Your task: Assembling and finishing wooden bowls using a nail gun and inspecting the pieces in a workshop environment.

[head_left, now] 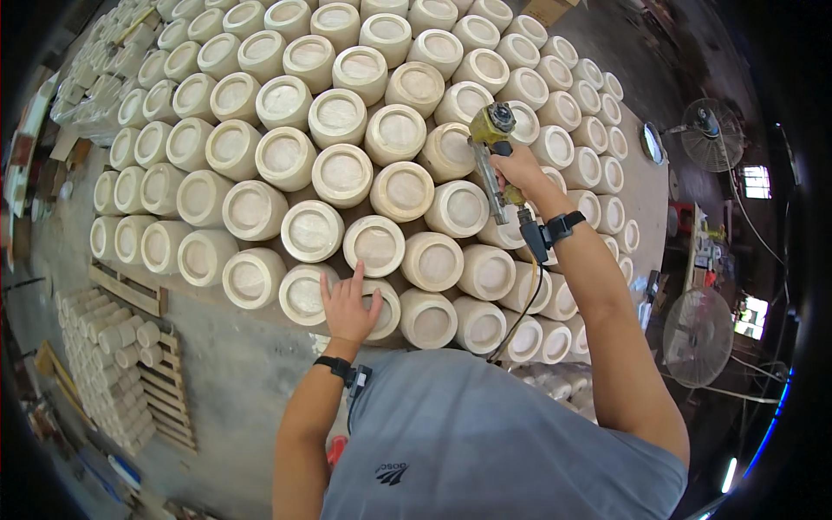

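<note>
Many rounded pale wooden pots [404, 191] with recessed round tops stand in close rows before me. My left hand [348, 308] has its fingers spread over the near rows. Its fingertips lie at the lower rim of one pot [373, 246], and it partly covers the pots beside and beneath it. Farther right, my right hand [519, 170] is wrapped around the grip of a yellow air nail gun [491, 126]. The nail gun is held above the pots, its long metal magazine slanting toward me. An air hose hangs from it near my wrist.
At the lower left, a wooden pallet [170, 390] carries stacked small wooden cylinders [104, 351]. Two fans [698, 336] stand at the right beyond the table edge. More wooden pieces [104, 82] are heaped at the far left, and a cardboard box [546, 10] sits at the back.
</note>
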Motion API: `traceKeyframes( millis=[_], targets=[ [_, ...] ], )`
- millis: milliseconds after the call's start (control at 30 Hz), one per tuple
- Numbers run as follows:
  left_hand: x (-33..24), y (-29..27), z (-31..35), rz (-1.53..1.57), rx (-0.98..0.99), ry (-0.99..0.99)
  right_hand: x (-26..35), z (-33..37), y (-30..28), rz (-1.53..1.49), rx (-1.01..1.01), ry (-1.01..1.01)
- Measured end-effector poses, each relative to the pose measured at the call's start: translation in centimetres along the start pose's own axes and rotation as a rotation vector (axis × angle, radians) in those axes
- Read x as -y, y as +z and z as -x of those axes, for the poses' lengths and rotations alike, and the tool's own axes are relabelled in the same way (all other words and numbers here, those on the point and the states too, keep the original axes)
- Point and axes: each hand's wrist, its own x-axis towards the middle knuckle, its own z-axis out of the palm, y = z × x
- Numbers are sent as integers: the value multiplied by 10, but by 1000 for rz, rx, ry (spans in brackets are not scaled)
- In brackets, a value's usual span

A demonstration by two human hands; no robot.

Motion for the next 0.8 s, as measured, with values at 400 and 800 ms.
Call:
traceKeyframes(
  millis=[400,800],
  targets=[
    [1,0,1,7,15,-15,6,-13,3,131,44,52],
    [-1,-3,-2,35,2,-14,20,10,13,105,230,52]
  ],
)
